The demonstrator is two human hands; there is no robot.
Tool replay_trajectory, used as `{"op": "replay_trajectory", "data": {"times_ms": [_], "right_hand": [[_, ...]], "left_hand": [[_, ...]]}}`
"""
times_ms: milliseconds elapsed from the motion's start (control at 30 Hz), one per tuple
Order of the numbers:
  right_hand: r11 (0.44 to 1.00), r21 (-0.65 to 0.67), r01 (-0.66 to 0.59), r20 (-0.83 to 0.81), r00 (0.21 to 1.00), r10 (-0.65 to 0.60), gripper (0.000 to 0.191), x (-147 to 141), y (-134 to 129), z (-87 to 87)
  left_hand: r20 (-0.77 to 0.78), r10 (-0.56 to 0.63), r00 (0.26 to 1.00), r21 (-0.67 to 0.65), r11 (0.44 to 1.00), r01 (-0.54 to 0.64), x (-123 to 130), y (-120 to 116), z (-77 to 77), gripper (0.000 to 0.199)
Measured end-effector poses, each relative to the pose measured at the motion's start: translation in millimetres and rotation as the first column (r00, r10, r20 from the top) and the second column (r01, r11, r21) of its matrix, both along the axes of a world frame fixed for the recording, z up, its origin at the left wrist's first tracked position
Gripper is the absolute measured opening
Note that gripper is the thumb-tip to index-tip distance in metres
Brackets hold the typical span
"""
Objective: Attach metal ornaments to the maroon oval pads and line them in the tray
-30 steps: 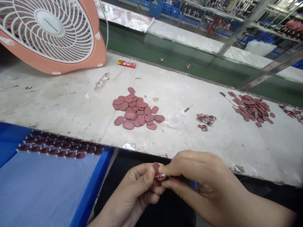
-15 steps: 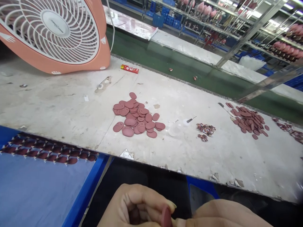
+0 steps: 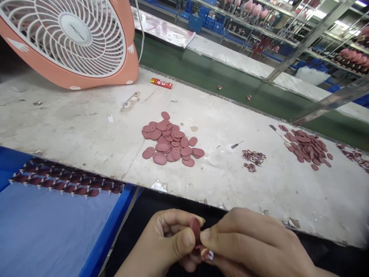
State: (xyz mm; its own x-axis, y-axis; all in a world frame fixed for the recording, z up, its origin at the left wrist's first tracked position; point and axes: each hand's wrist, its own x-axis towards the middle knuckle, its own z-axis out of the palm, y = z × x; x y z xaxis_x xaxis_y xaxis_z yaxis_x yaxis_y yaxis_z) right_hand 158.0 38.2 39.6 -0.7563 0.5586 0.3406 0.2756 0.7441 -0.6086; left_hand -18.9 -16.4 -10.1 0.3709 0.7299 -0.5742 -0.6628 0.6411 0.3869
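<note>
A small oval maroon rubber piece (image 3: pixel 196 231) stands on edge between my hands, with something pale and shiny at its lower end. My left hand (image 3: pixel 170 240) pinches it between thumb and fingers from the left. My right hand (image 3: pixel 253 242) closes on it from the right, its thumb and forefinger tips against the piece. Both hands are just below the front edge of the white-scuffed workbench (image 3: pixel 86 127). On the bench, a loose pile of flat oval maroon pads (image 3: pixel 170 140) lies straight ahead, out of reach of neither hand's fingers touching it.
A smaller heap of oval pads (image 3: pixel 307 150) and a cluster of small patterned pieces (image 3: pixel 253 159) lie to the right. A small knife (image 3: pixel 236 145) rests between them. A blue-edged tray (image 3: pixel 66 182) holds rows of pieces at left. A pink fan (image 3: pixel 69 38) stands behind.
My hands dipped low in the view and have risen again, still holding the piece. The view has shifted slightly, with the bench items sitting a little further right.
</note>
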Motion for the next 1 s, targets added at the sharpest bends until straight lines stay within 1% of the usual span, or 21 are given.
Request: {"op": "replay_trajectory", "data": {"times_ms": [133, 233, 333, 433, 533, 633, 733, 767, 800, 833, 867, 900, 933, 967, 1000], "right_hand": [[0.996, -0.092, 0.022, 0.005, 1.0, -0.022, 0.015, 0, 4, -3.1], [0.986, -0.161, 0.033, -0.014, 0.999, -0.036, 0.026, -1, 5, -4.3], [0.983, -0.174, 0.062, -0.05, 0.996, -0.072, 0.034, 0, 7, -5.7], [0.974, -0.201, 0.102, -0.055, 0.992, -0.116, 0.027, -2, 8, -9.0], [0.959, -0.259, 0.117, -0.065, 0.988, -0.138, 0.024, -8, 7, -13.7], [0.958, -0.27, 0.102, -0.094, 0.987, -0.131, 0.022, -14, 7, -17.8], [0.967, -0.23, 0.107, -0.135, 0.981, -0.141, 0.017, -18, 6, -21.2], [0.972, -0.203, 0.12, -0.146, 0.978, -0.151, 0.015, -19, 4, -22.7], [0.976, -0.166, 0.138, -0.154, 0.975, -0.164, 0.014, -21, 3, -24.9], [0.981, -0.107, 0.163, -0.168, 0.969, -0.179, 0.013, -23, 0, -27.7], [0.98, -0.039, 0.193, -0.178, 0.964, -0.197, 0.013, -26, -2, -31.2], [0.972, 0.041, 0.231, -0.189, 0.957, -0.219, 0.014, -30, -5, -35.5], [0.956, 0.13, 0.264, -0.206, 0.95, -0.234, 0.015, -34, -8, -40.3], [0.934, 0.217, 0.285, -0.226, 0.945, -0.235, 0.017, -39, -11, -45.5], [0.911, 0.289, 0.295, -0.24, 0.943, -0.229, 0.018, -45, -13, -50.8]], "left_hand": [[0.039, 0.035, 0.999, 0.004, 0.999, -0.035, 1, 2, -8.9, 0.029], [0.099, 0.049, 0.994, 0.021, 0.998, -0.052, 2, 3, -14.3, 0.03], [0.173, 0.062, 0.983, 0.001, 0.998, -0.063, 2, 4, -18.6, 0.028], [0.243, 0.091, 0.966, -0.042, 0.996, -0.083, 0, 2, -23.7, 0.023], [0.27, 0.097, 0.958, -0.034, 0.995, -0.091, -3, 0, -29.8, 0.024], [0.247, 0.06, 0.967, 0.024, 0.997, -0.069, -6, -1, -33.8, 0.027], [0.191, 0.025, 0.981, 0.084, 0.996, -0.042, -10, -2, -33.9, 0.031], [0.147, 0.024, 0.989, 0.095, 0.995, -0.038, -12, -3, -33.2, 0.033], [0.071, 0.052, 0.996, 0.105, 0.993, -0.059, -14, -4, -32.4, 0.034], [-0.041, 0.116, 0.992, 0.12, 0.987, -0.111, -16, -7, -31.4, 0.033], [-0.172, 0.217, 0.961, 0.156, 0.969, -0.191, -18, -10, -30.6, 0.03], [-0.297, 0.332, 0.895, 0.221, 0.936, -0.274, -20, -13, -29.8, 0.027], [-0.397, 0.439, 0.806, 0.304, 0.892, -0.336, -21, -17, -29.2, 0.026], [-0.461, 0.521, 0.719, 0.39, 0.846, -0.363, -22, -20, -28.6, 0.027], [-0.496, 0.572, 0.654, 0.461, 0.811, -0.36, -22, -23, -28.1, 0.029]]}}
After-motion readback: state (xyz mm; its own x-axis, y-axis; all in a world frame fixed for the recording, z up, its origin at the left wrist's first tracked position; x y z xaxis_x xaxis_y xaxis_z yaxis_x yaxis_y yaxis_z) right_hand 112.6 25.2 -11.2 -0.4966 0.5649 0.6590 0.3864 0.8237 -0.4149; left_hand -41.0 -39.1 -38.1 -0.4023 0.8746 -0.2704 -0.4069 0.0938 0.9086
